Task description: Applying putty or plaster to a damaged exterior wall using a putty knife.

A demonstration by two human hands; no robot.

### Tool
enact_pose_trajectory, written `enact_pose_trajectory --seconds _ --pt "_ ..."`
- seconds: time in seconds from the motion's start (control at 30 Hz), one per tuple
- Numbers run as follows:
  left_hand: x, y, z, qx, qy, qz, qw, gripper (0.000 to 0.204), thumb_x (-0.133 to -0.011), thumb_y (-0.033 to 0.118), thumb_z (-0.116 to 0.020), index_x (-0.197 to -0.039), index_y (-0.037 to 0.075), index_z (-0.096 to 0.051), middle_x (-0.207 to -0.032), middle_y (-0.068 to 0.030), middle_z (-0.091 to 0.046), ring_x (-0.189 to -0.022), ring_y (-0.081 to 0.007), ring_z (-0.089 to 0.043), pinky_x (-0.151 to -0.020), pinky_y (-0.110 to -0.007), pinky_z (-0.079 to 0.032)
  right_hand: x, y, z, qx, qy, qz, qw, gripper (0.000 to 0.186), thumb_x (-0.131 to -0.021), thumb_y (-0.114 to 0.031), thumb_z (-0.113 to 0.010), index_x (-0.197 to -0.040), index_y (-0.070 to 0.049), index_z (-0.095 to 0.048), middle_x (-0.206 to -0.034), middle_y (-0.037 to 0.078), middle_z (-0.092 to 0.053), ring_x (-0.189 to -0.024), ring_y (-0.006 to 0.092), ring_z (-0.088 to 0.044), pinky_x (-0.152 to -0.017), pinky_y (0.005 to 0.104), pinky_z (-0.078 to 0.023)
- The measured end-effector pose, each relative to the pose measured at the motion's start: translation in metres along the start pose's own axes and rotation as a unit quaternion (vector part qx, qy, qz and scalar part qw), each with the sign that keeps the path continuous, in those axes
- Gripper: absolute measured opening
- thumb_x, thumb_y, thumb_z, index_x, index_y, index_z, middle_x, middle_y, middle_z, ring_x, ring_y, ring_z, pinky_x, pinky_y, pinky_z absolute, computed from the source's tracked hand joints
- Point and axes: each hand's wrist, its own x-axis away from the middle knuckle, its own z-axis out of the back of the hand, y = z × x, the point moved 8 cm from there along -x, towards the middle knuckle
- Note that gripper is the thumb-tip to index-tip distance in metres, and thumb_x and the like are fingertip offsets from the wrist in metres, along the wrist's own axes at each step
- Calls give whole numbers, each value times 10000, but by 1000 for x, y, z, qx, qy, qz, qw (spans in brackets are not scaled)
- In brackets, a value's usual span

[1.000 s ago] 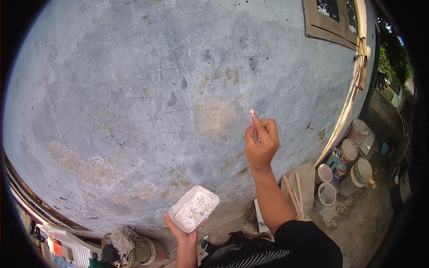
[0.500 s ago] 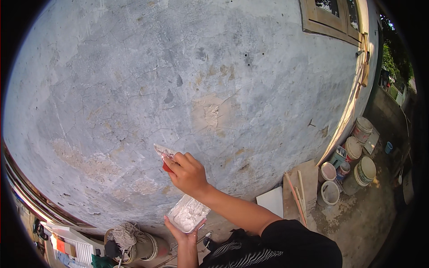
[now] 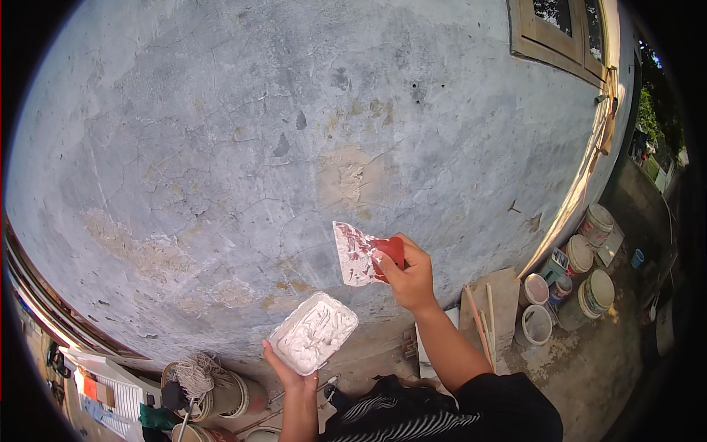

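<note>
Nearest, at 6 o'clock, our left hand [image 3: 289, 370] cups the white putty tub [image 3: 313, 332] from below; our right hand's [image 3: 409, 275] fingers pinch the red scraper [image 3: 363, 254] against the grey wall [image 3: 243, 147]. A tilted tub could spill putty

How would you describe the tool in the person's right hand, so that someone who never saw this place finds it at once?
Start at the big grey, cracked wall that fills the view. Below its pale patched spot, the right hand holds a putty scraper against the wall. It has a red handle and a wide flat blade smeared with white filler, unlike the white tub of filler resting on the left hand.
</note>
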Motion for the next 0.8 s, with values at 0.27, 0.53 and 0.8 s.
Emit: enact_pose_trajectory --seconds 0.27,0.53,0.8 --pt "-6 -24 -13 -2 -23 14 1000 886 -950 740 -327 -1523 66 -391 -1469 -187 -532 -1270 -435 -575 -867 -716 -525 -30 5 71 -150 197 9 969 163 -981 -111 -696 -1089 11 -710 -966 37 -722 -835 75 -645 -744 244 -528" --pt "7 -6 -30 17 2 -17 1000 850 -969 700 -369 -1479 25 -441 -1453 -174 -547 -1284 -374 -576 -1038 -538 -499 10 -17 8 89 -122 65 986 136 -873 -56 -756 -984 16 -729 -902 79 -734 -764 147 -664 -709 288 -524" --pt "13 4 -49 -1 24 -21 999 827 -977 684 -388 -1467 22 -456 -1435 -163 -562 -1291 -333 -574 -1089 -466 -461 55 21 -11 157 -194 -92 964 150 -893 -88 -755 -1001 15 -737 -835 70 -721 -740 103 -648 -665 282 -507"
